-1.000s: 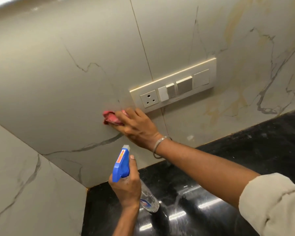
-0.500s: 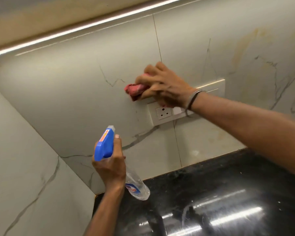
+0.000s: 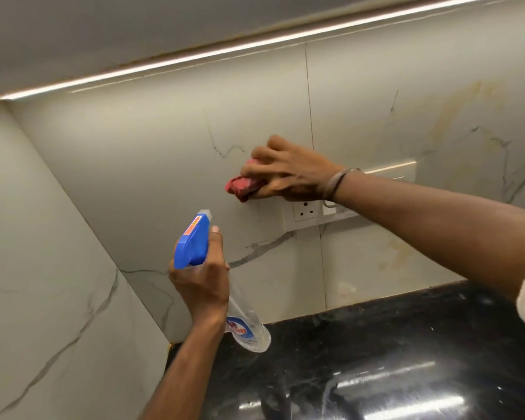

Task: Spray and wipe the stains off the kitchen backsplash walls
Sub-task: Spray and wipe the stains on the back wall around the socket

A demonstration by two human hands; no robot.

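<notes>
Right hand (image 3: 288,172) clenches red cloth (image 3: 242,187) against backsplash (image 3: 134,177); left hand (image 3: 203,283) grips spray bottle (image 3: 193,241), nozzle wallward. Yellowish stains (image 3: 455,122) lie right of cloth; right hand nearer.

The right hand (image 3: 288,174) and its red cloth (image 3: 243,187) now press the backsplash (image 3: 152,165) just above the left end of the switch plate (image 3: 303,222), up from the spot beside and below the socket a second ago. The forearm now crosses the plate and hides its switches. The view has tilted upward, bringing the light strip (image 3: 255,45) into frame.
</notes>
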